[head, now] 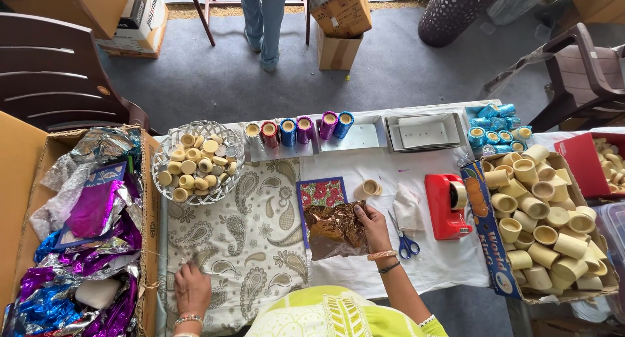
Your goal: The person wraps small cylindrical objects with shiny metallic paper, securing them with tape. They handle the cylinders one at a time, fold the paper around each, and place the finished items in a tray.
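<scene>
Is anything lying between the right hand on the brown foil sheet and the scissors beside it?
Nothing visible does. The right hand rests on the brown foil sheet, and only bare white table cover separates it from the blue-handled scissors just to its right.

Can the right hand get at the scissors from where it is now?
Probably yes. The right hand rests on the brown foil sheet, and the scissors lie just beside its wrist on open cloth, nothing between them. It would have to let go of the foil first.

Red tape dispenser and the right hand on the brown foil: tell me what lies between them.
In the head view, blue-handled scissors and a small pale bag lie on the white cloth between the red tape dispenser and the right hand on the brown foil.
</scene>
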